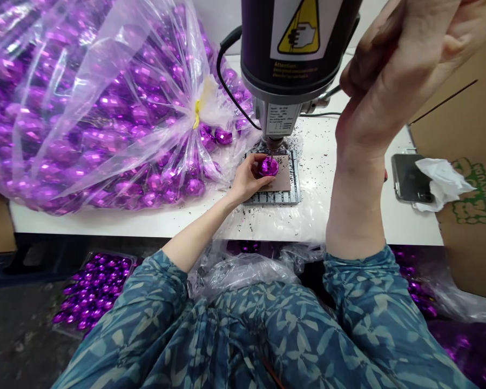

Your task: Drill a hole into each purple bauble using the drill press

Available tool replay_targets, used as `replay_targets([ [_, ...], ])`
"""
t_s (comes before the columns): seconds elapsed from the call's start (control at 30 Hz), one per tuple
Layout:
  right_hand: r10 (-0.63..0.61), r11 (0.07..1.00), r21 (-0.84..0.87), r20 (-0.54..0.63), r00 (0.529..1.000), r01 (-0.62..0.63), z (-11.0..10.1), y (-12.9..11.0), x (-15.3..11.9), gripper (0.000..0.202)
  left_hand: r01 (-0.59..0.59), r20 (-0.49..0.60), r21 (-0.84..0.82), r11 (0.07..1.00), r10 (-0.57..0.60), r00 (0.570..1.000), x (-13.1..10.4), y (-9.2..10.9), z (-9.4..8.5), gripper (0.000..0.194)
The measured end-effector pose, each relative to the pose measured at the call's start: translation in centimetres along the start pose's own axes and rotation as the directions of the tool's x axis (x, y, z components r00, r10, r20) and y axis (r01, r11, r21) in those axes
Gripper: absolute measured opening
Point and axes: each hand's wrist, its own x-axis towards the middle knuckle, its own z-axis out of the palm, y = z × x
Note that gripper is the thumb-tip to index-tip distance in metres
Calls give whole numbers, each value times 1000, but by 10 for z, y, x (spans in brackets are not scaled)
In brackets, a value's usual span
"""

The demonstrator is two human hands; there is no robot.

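Fingers of left hand (249, 178) half hide purple bauble (269, 167).

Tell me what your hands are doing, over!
Left hand pinching shiny purple faceted bauble on tan pad under drill press. Right hand raised, gripping the press lever. Big clear bag of purple baubles close left.

tabletop (348, 216): white, speckled with dark chips
floor (20, 335): dark grey
cardboard box (470, 178): brown, at right edge
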Motion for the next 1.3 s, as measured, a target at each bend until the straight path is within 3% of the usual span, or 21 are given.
replay_targets([
  [0.13,-8,1000,-10,52,999,8,-3,-2,0,38,-115,-3,51,992,115,993,-3,2,4,55],
  [0.23,-13,1000,0,60,998,13,-5,0,0,38,-108,22,-32,994,108,994,-3,0,9,55],
  [0.37,-115,992,65,75,991,110,-8,6,-4,19,-104,38,-81,991,107,994,-4,-6,11,58],
  [0.53,-253,967,62,94,963,248,-14,11,-17,38,-113,42,-77,991,116,992,-4,-8,9,59],
  [0.7,-377,924,93,47,925,372,-24,17,-35,23,-122,45,-85,989,127,991,-4,-12,11,60],
  [0.8,-368,930,20,13,930,368,-28,17,-45,22,-121,41,-93,988,125,991,-4,-13,12,61],
  [0.87,-377,926,-18,3,926,377,-29,18,-50,27,-116,37,-102,988,121,992,-4,-13,12,61],
  [1.03,-449,893,31,-25,893,450,-29,22,-55,63,-94,38,-120,988,99,994,-4,-11,12,61],
  [1.3,-431,902,-6,-25,902,431,-49,36,-66,67,-67,37,-124,990,72,997,-5,-6,12,60],
])
